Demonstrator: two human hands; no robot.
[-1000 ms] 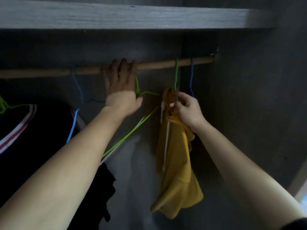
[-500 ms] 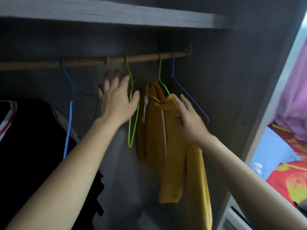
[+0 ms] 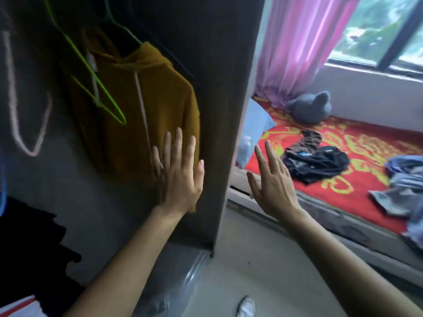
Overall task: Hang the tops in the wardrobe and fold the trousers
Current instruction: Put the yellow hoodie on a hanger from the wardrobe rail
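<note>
A mustard-yellow hooded top [image 3: 137, 106] hangs on a green wire hanger inside the wardrobe at the upper left. An empty green hanger [image 3: 100, 92] dangles in front of it. My left hand [image 3: 179, 175] is spread flat with straight fingers over the top's lower right hem, holding nothing. My right hand [image 3: 271, 179] is open too, in the air outside the wardrobe's side panel [image 3: 226, 110]. On the red bed cover to the right lie a dark bundle of clothes [image 3: 317, 161] and a blue-grey garment [image 3: 402, 186].
A black garment [image 3: 29, 243] hangs at the lower left of the wardrobe. The bed [image 3: 343, 143] with a red and yellow cover stands right of the panel, with a grey soft toy [image 3: 311, 108], pink curtain [image 3: 302, 46] and window behind. Pale floor lies below my arms.
Both hands let go of the hanger and yellow top and dropped lower. The view swung right and down, away from the rail, bringing the bed and its clothes into sight.
</note>
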